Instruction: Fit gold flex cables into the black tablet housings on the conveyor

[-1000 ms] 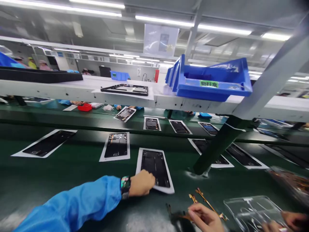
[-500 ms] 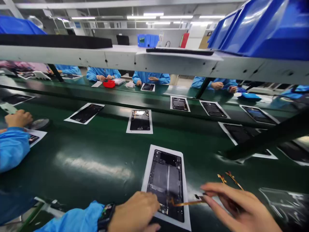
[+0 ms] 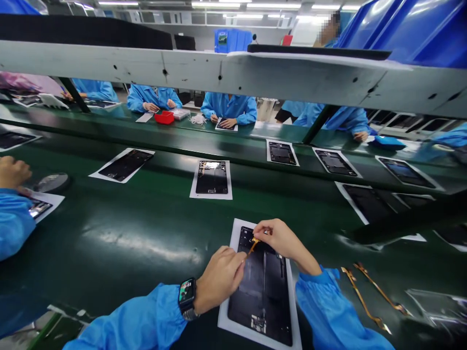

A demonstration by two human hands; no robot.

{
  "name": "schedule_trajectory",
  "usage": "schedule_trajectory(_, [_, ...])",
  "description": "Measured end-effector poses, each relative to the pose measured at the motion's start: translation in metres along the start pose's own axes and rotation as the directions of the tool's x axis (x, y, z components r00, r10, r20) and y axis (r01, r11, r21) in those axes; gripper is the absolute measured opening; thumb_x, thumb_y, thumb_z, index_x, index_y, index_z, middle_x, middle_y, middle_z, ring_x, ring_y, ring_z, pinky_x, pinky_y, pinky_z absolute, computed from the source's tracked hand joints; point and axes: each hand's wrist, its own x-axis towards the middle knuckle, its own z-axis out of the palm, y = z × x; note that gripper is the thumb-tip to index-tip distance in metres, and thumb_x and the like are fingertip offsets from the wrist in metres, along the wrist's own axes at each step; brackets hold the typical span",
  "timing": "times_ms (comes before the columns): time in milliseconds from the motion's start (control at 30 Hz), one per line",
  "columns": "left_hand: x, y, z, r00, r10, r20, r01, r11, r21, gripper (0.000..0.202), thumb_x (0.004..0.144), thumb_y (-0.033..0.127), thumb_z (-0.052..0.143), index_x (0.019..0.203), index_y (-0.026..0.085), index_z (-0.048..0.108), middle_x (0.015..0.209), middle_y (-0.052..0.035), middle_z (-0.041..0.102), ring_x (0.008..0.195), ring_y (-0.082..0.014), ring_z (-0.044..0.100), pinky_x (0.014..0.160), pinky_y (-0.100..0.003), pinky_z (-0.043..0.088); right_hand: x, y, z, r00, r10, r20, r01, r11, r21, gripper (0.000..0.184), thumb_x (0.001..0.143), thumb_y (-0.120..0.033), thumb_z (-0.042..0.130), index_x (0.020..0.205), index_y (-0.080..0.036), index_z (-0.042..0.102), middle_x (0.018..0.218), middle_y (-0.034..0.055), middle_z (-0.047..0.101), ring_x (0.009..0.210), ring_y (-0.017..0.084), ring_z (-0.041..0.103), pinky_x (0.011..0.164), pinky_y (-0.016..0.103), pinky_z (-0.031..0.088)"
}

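A black device frame [image 3: 264, 291] lies on a white sheet [image 3: 233, 232] on the green belt [image 3: 146, 233] right in front of me. Both my hands pinch a thin orange flex cable [image 3: 252, 246] over the frame's upper left part. My left hand [image 3: 222, 274], with a smartwatch [image 3: 187, 292] on its wrist, grips the cable's lower end. My right hand [image 3: 279, 238] holds the upper end near the frame's top edge.
Two more orange flex cables [image 3: 365, 296] lie on the belt at the right beside a clear plastic tray [image 3: 434, 306]. Other frames on white sheets [image 3: 211, 179] dot the belt. A neighbour's hand [image 3: 12, 171] works at the left. Blue-coated people sit across, under a white shelf [image 3: 233, 73].
My right hand has moved up and left from beside the frame to over its top, carrying the flex cable. My left hand now pinches the cable too. The view has tilted down slightly.
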Motion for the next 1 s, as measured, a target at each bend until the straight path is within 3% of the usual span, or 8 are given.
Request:
schedule_trajectory(133, [0.005,-0.016,0.005,0.989,0.139,0.056,-0.149,0.939,0.310,0.033,0.094,0.009,0.045,0.126,0.008,0.049,0.091,-0.0087,0.064,0.084,-0.0233,0.060,0.074,-0.037,0.047,0.022,0.016,0.014,0.999,0.041,0.017,-0.039,0.996,-0.074,0.013,0.076,-0.017,0.060,0.074,-0.015,0.072,0.071,0.0025,0.069,0.064,0.015,0.058,0.061,0.025,0.041])
schedule_trajectory(233, [0.013,-0.018,0.009,0.987,0.131,0.097,-0.159,0.906,0.392,0.023,0.094,0.009,0.047,0.115,0.009,0.054,0.089,-0.0082,0.063,0.083,-0.0233,0.059,0.069,-0.036,0.047,0.035,0.023,0.020,0.998,0.052,0.023,-0.049,0.992,-0.117,0.011,0.075,-0.014,0.061,0.073,-0.016,0.072,0.073,0.0026,0.069,0.067,0.015,0.059,0.064,0.025,0.041])
schedule_trajectory(367, [0.021,-0.016,0.014,0.977,0.176,0.121,-0.210,0.898,0.386,0.012,0.093,0.010,0.048,0.101,0.012,0.057,0.083,-0.0062,0.061,0.077,-0.0221,0.059,0.066,-0.035,0.046,0.048,0.032,0.025,0.994,0.098,0.044,-0.090,0.984,-0.153,0.007,0.073,-0.013,0.065,0.071,-0.016,0.070,0.066,0.0001,0.064,0.062,0.013,0.056,0.059,0.024,0.039])
schedule_trajectory(500, [0.022,-0.017,0.018,0.968,0.223,0.112,-0.248,0.905,0.347,0.013,0.095,0.012,0.047,0.105,0.011,0.056,0.084,-0.0058,0.062,0.076,-0.0212,0.060,0.066,-0.034,0.046,0.059,0.040,0.026,0.986,0.156,0.061,-0.142,0.972,-0.189,0.012,0.068,-0.013,0.073,0.078,-0.016,0.067,0.062,-0.0043,0.059,0.057,0.011,0.053,0.053,0.021,0.035])
schedule_trajectory(667, [0.017,-0.024,0.017,0.964,0.233,0.131,-0.260,0.929,0.265,0.018,0.099,0.014,0.040,0.109,0.013,0.056,0.088,-0.0057,0.065,0.077,-0.0176,0.062,0.066,-0.031,0.047,0.067,0.043,0.024,0.981,0.183,0.066,-0.157,0.944,-0.289,0.018,0.065,-0.018,0.079,0.072,-0.019,0.063,0.063,-0.0046,0.058,0.058,0.011,0.052,0.052,0.022,0.032])
schedule_trajectory(900, [0.010,-0.027,0.019,0.949,0.280,0.145,-0.306,0.931,0.199,0.022,0.100,0.015,0.042,0.117,0.011,0.055,0.098,-0.0083,0.068,0.087,-0.0178,0.065,0.070,-0.031,0.048,0.057,0.033,0.019,0.983,0.175,0.057,-0.129,0.878,-0.461,0.031,0.066,-0.033,0.083,0.087,-0.023,0.062,0.078,-0.0009,0.064,0.071,0.017,0.059,0.057,0.025,0.030])
schedule_trajectory(1000, [0.010,-0.027,0.021,0.945,0.300,0.132,-0.322,0.925,0.200,0.023,0.100,0.014,0.042,0.119,0.010,0.054,0.102,-0.0089,0.068,0.090,-0.0183,0.065,0.073,-0.032,0.049,0.048,0.025,0.022,0.985,0.164,0.049,-0.116,0.848,-0.517,0.035,0.070,-0.032,0.080,0.097,-0.022,0.060,0.087,0.0026,0.065,0.079,0.020,0.061,0.060,0.026,0.031])
